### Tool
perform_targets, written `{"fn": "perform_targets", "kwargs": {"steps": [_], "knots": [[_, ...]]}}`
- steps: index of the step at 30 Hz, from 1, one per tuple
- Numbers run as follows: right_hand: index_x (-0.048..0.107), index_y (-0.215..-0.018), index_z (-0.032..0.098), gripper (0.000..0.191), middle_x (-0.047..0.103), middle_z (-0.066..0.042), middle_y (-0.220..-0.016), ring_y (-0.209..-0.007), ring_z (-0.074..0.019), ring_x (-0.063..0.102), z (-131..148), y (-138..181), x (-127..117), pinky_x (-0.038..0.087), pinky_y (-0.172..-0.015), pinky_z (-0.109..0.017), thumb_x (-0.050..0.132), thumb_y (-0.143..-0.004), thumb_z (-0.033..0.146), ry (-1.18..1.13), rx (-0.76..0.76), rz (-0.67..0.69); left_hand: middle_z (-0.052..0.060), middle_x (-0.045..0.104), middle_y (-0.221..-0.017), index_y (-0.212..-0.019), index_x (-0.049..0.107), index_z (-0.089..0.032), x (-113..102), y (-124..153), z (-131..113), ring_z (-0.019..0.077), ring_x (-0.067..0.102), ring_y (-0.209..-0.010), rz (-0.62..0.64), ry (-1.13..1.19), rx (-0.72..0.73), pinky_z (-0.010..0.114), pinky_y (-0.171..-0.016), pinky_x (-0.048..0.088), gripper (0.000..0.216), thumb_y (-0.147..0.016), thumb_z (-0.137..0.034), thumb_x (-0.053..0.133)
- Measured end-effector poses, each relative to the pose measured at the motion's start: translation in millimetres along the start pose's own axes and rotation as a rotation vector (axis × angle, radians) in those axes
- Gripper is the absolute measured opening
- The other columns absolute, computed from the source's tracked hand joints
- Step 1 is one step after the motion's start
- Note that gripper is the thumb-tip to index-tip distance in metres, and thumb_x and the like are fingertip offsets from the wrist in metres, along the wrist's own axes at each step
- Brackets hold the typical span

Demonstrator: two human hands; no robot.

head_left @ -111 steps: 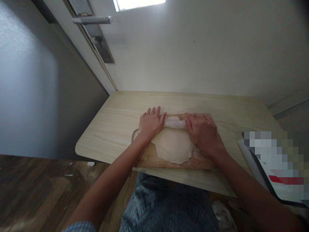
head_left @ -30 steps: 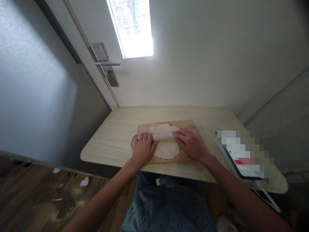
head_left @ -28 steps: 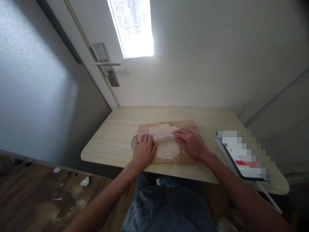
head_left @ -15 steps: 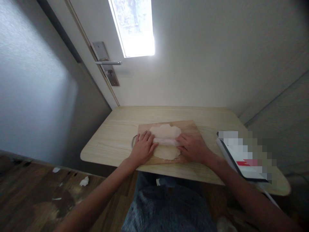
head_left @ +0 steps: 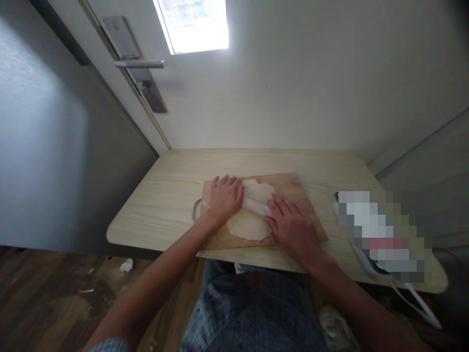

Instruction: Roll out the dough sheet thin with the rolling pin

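A pale rolling pin [head_left: 257, 206] lies at a slant across a flat, uneven-edged sheet of dough [head_left: 249, 227]. My left hand [head_left: 225, 196] is over the pin's left end, fingers reaching forward and thumb beside them; that end is hidden under the palm. At the other end, my right hand [head_left: 293, 225] holds the pin, its fingers over it and its thumb on the near side. Beneath the dough is a wooden cutting board [head_left: 311, 215], with a metal ring handle [head_left: 194, 211] on its left side.
The board rests on a light wood table [head_left: 154, 195] against a white door [head_left: 293, 88] with a lever handle [head_left: 141, 64]. On the table's right stands a device with a blurred screen [head_left: 381, 239], a white cable [head_left: 421, 303] beside it. White scraps [head_left: 126, 265] lie on the floor.
The rolling pin has turned from nearly level to slanted, its left end farther from me. My left hand has moved forward, and the dough looks turned on the board. The view has tilted down.
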State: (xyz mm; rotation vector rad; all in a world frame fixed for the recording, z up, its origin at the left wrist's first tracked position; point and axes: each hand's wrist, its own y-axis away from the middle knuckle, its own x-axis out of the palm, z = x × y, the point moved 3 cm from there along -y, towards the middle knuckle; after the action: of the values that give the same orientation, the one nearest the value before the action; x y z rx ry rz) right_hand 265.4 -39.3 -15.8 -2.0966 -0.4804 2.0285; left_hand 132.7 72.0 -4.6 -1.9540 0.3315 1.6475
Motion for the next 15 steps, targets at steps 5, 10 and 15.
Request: {"fn": "perform_targets", "kwargs": {"steps": [5, 10, 15], "knots": [[0.049, -0.126, 0.01, 0.048, 0.05, -0.015, -0.131, -0.118, -0.03, 0.046, -6, -8, 3, 0.036, -0.095, -0.044, 0.037, -0.09, 0.039, -0.03, 0.041, 0.05, 0.004, 0.06, -0.12, -0.111, 0.057, -0.021, 3, -10, 0, 0.022, 0.046, -0.118, 0.024, 0.011, -0.022, 0.042, -0.105, 0.021, 0.037, -0.092, -0.031, 0.027], [0.042, -0.131, 0.008, 0.056, 0.047, -0.016, -0.133, -0.121, -0.0298, 0.042, -20, -19, 7, 0.033, -0.097, -0.045, 0.026, -0.092, 0.044, -0.045, 0.073, 0.137, 0.006, 0.065, -0.109, -0.103, 0.06, -0.02, 5, -32, -4, 0.0213, 0.056, -0.105, 0.034, 0.035, -0.033, 0.037, -0.095, 0.033, 0.036, -0.092, -0.034, 0.028], [0.04, -0.133, 0.01, 0.062, 0.047, -0.015, -0.133, -0.123, -0.0292, 0.04, -37, -32, 18, 0.032, -0.098, -0.047, 0.016, -0.091, 0.05, -0.087, 0.051, 0.181, 0.006, 0.068, -0.099, -0.094, 0.063, -0.02, 9, -53, -4, 0.0214, 0.061, -0.092, 0.079, 0.035, -0.069, 0.032, -0.078, 0.04, 0.048, -0.092, -0.044, 0.021]]}}
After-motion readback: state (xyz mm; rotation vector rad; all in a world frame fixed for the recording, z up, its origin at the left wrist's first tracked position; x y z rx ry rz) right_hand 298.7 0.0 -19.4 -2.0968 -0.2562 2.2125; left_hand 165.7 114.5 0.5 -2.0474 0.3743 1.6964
